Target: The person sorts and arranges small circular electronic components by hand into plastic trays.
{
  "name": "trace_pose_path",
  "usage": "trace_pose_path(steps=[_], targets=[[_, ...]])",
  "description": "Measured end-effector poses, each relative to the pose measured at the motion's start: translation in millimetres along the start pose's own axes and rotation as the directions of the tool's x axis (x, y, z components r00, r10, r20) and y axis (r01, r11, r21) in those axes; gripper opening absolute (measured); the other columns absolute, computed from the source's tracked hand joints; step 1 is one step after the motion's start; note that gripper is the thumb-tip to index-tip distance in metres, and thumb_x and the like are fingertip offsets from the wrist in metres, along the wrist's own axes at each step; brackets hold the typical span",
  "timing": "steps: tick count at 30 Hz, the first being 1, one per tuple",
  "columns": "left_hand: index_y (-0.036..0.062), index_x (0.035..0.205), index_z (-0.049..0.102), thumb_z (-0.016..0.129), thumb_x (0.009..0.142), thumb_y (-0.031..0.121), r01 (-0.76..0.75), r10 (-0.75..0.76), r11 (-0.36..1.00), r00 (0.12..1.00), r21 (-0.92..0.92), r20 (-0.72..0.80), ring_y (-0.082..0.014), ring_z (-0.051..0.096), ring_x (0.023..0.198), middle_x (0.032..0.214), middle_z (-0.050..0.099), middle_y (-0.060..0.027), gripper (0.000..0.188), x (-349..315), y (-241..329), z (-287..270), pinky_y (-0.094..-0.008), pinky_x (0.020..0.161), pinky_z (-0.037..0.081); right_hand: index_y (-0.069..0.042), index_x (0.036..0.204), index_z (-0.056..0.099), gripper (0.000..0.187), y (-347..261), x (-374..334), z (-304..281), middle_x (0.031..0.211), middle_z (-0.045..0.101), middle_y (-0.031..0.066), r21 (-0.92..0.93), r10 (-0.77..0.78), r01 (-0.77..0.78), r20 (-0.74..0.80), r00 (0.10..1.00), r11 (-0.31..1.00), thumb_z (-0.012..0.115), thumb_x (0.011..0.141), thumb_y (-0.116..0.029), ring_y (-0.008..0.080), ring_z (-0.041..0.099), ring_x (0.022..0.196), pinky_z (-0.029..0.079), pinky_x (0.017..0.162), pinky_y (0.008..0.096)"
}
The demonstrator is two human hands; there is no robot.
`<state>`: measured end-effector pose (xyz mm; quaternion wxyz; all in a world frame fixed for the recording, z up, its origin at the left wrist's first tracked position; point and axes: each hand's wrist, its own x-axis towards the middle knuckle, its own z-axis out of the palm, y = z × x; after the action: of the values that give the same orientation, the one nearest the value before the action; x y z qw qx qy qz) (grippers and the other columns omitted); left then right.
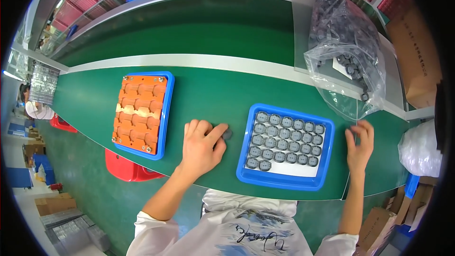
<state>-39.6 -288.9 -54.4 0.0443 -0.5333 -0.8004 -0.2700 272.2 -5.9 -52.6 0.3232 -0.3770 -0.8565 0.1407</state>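
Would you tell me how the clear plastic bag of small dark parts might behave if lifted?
The clear plastic bag of small dark parts looks crumpled and slack, so it would probably sag. It bulges with parts, so it is likely heavy, and its contents may shift.

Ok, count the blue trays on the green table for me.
2. One blue tray at the left holds an orange block; the other blue tray, between the left hand and right hand, holds rows of small grey parts.
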Motion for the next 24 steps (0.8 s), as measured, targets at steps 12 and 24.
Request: trace_pose_path(steps=[12,24], targets=[[0.0010,0.104,0.068,0.076,0.073,-0.005,-0.002,0.002,0.998,1.000,-0.066,-0.009,-0.0320,0.059,0.097,0.103,0.063,-0.0116,0.032,-32,-18,-26,-0.0394,0.084,0.050,0.000,0.100,0.072,0.014,-6,-76,-26,0.114,0.065,0.0110,-0.107,0.088,-0.085,0.023,0.996,0.991,0.070,0.086,0.004,0.0286,0.060,0.106,0.052,0.085,0.0365],[0.0013,0.105,0.070,0.077,0.071,0.003,-0.293,0.344,0.884,0.935,-0.364,0.084,-0.0310,0.061,0.096,0.108,0.066,-0.0129,0.035,-7,60,-31,-0.0424,0.084,0.050,-0.002,0.089,0.067,0.017,-88,-61,-51,0.104,0.065,0.0124,0.110,-0.199,0.179,0.220,0.955,0.978,0.077,0.075,0.000,0.0282,0.062,0.095,0.051,0.079,0.0356]])
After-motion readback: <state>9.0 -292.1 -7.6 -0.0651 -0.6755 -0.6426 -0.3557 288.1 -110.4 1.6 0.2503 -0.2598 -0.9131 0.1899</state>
